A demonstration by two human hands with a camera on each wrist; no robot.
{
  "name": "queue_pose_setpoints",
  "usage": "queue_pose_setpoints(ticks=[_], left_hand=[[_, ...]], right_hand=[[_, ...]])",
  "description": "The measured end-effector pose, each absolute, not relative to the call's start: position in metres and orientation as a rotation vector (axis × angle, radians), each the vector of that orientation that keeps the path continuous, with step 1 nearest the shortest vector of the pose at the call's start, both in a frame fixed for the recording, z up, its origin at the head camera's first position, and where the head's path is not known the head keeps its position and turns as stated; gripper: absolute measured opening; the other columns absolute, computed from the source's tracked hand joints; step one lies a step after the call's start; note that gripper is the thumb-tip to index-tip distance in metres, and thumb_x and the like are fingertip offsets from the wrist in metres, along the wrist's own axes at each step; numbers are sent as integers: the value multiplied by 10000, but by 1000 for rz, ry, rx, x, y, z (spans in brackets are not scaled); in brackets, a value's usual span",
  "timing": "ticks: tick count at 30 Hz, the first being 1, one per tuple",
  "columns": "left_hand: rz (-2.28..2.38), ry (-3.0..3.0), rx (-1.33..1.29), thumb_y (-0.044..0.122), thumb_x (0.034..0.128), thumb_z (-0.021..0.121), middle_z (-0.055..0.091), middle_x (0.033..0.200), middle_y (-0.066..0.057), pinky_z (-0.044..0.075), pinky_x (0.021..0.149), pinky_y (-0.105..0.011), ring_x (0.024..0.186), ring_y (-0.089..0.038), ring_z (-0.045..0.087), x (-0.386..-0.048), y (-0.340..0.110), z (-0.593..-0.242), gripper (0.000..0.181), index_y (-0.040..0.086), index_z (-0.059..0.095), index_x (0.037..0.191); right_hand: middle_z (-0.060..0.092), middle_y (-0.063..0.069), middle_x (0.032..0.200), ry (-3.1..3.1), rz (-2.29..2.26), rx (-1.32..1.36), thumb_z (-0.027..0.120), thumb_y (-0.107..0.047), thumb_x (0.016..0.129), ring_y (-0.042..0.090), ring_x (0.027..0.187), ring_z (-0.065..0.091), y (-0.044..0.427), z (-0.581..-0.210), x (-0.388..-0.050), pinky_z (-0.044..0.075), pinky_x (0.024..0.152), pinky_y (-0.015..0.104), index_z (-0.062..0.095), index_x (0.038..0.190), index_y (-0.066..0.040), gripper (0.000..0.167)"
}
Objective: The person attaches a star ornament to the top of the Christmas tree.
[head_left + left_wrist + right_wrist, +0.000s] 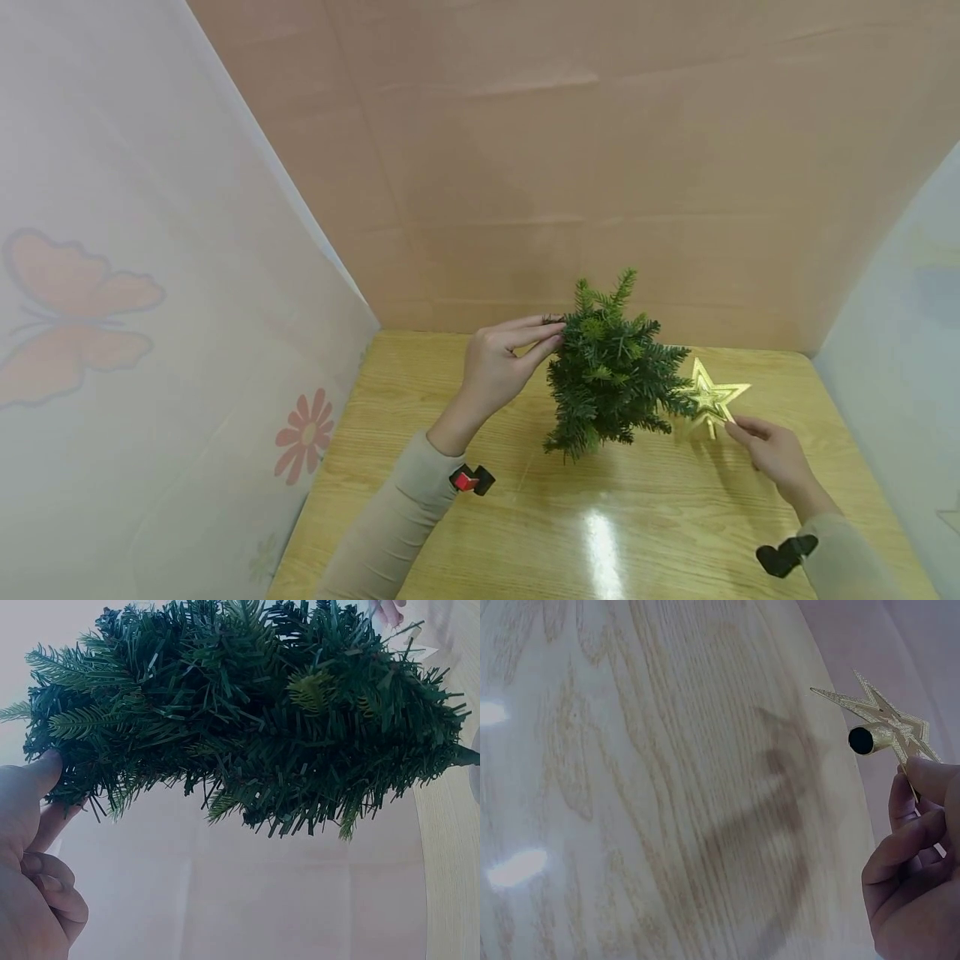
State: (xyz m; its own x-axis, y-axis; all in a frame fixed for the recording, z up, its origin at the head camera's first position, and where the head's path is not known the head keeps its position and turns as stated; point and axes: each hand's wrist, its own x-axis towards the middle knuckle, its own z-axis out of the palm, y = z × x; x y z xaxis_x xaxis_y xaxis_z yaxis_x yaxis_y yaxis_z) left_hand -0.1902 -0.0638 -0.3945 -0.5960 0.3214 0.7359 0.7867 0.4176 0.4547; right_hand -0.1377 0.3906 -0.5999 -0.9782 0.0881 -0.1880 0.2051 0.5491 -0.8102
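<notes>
A small green artificial Christmas tree (618, 367) stands upright on the table. My left hand (506, 362) pinches a branch near its upper left side, thumb and fingers at the needles; in the left wrist view the hand (34, 855) meets the tree (247, 712) at one end. To the right of the tree, my right hand (776, 458) pinches a gold star tree topper (708, 398) by one point. The right wrist view shows the star (904, 727) edge-on, its hollow round socket facing the camera, above the table with its shadow below.
The wooden table (525, 533) meets a brown back wall (525, 167). A pale wall (187, 333) with butterfly and flower prints is on the left, another pale wall (900, 350) on the right. Bright light glares off the front of the tabletop.
</notes>
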Motion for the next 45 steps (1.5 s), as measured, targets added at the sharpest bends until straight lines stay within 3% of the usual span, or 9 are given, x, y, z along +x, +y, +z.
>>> queue_pose_setpoints(ticks=[4,11,19,30,33,37,41,45], left_hand=[[-1092,-2129,-929,205,954,791,766,1165,-36,250,437,-176,1046,-109,736,-190,-64,-394,204,131,825,1141],[-1086,-2134,-925,207,952,793,763,1172,-28,255,437,-174,1046,-120,738,-190,-64,-394,208,124,825,1140],[-1081,-2118,-938,198,951,794,770,1152,-47,253,437,-173,1030,-114,742,-191,-63,-395,204,123,825,1138],[-1104,-2117,-935,194,952,792,771,1144,-75,262,441,-174,1047,-121,738,-191,-64,-395,204,122,824,1140],[-1104,-2115,-934,196,953,791,771,1144,-75,262,440,-176,1053,-117,735,-191,-63,-395,205,124,824,1141],[-1103,-2110,-936,198,952,792,771,1144,-67,267,445,-178,1061,-114,732,-191,-63,-395,206,126,823,1142],[-1101,-2113,-929,202,951,794,772,1146,-45,276,452,-173,1072,-107,728,-191,-63,-395,205,130,825,1140],[-1098,-2117,-921,199,952,793,769,1154,-36,250,443,-177,1021,-101,741,-190,-63,-394,200,129,826,1135]], right_hand=[[650,178,1145,2643,-1415,255,554,-464,1076,126,503,446,390,-596,-140,494,575,365,450,1468,161,745],[594,223,1259,2663,-1404,265,541,-495,1072,145,541,476,385,-586,-140,487,577,367,458,1480,135,755],[603,-48,1129,2686,-1443,258,565,-486,1064,136,548,495,382,-576,-144,500,555,356,481,1470,127,739],[568,246,1314,2725,-1420,243,541,-487,1074,141,525,458,377,-563,-150,464,512,362,468,1493,106,730],[520,348,1371,2742,-1410,225,527,-479,1080,88,639,523,376,-558,-151,500,554,345,464,1490,118,726],[490,375,1410,2759,-1420,207,528,-464,1083,42,790,560,374,-548,-152,526,600,330,473,1474,130,713],[568,265,1341,2786,-1431,193,556,-454,1075,-65,818,542,372,-540,-155,529,601,309,499,1455,127,697],[626,-93,1136,2793,-1467,202,591,-459,1058,-31,786,546,371,-533,-156,517,600,313,524,1442,116,695]])
